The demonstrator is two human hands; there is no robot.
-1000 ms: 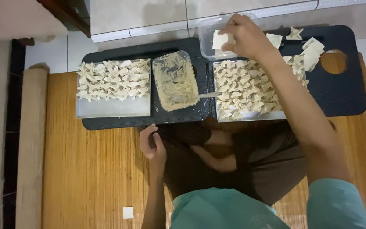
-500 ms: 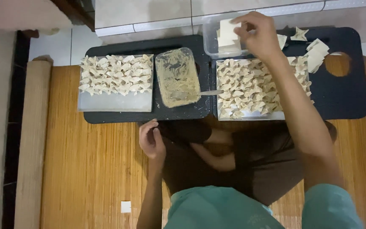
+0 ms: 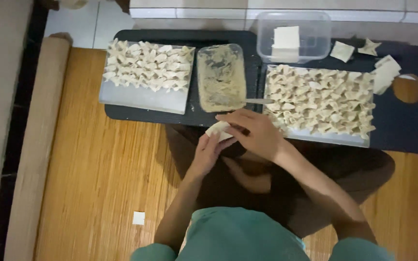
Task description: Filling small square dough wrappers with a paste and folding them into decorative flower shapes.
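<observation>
Wrapper, a pale square sheet of thin dough (image 3: 218,129), sits between both hands, just below the dark tray's near edge, over the person's lap. Left hand (image 3: 208,153) is cupped under it, fingers partly curled, palm up, so the sheet has a flat support. Right hand (image 3: 255,135) lies over its right side, fingers closed lightly on the edge, likely to pin or position it; exact pinch is hidden by the knuckles.

Just beyond the right fingertips: oblong clear glass dish of beige filling (image 3: 221,77), with a metal utensil handle (image 3: 260,101) sticking out toward the right hand, so it's a short reach. Dish sits mid-board between the two trays, equally near either side.

Right of the right hand's fingers: flat tray packed with folded pale dumplings (image 3: 320,99), nearly full. Left beyond the left fingers: second flat tray of folded dumplings (image 3: 146,72), front strip bare.

Far beyond the right fingers: clear plastic tub with a stack of square wrappers (image 3: 286,41), lid off. A few loose wrapper pieces (image 3: 385,72) lie to its right on the long black board (image 3: 407,130) that carries everything.

Board rests on a woven bamboo mat (image 3: 102,183), rolled up at its left edge; small white scrap (image 3: 139,218) lies on the mat well behind the left hand. The person sits cross-legged and works at lap height.
</observation>
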